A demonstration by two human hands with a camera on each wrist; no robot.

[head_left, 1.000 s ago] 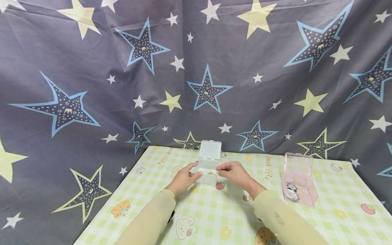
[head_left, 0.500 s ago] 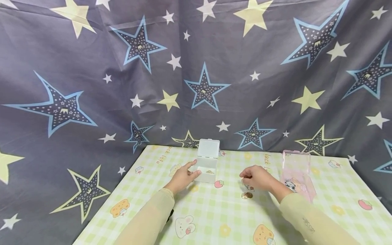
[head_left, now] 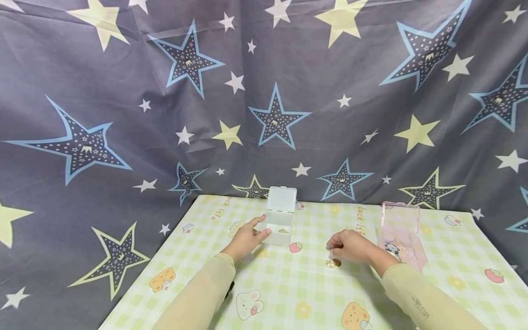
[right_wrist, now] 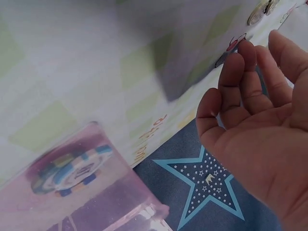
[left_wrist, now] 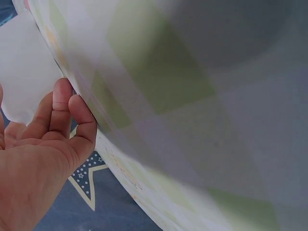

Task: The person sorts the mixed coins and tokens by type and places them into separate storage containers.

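Observation:
My left hand [head_left: 246, 238] holds the left side of a small white box [head_left: 281, 239], whose hinged lid stands up at the back. In the left wrist view, curled fingers lie along the wall of the white box [left_wrist: 26, 60]. Something gold, apparently a coin [head_left: 283, 231], lies inside it. My right hand [head_left: 350, 246] hovers just behind two shiny coins [head_left: 330, 263] on the tablecloth. Seen from the right wrist, that hand [right_wrist: 262, 115] has loosely bent fingers with nothing visible between them, and the coins [right_wrist: 257, 14] lie beyond its fingertips.
At the right, a clear pink box [head_left: 418, 259] stands with its lid raised. It contains several poker chips [right_wrist: 77, 168]. A checked cloth [head_left: 198, 284] covers the table, and a dark star-patterned curtain [head_left: 330, 137] hangs behind.
My right hand has left the white box, moved right to the coins, and lowered slightly in the last half second. The left hand stays at the box.

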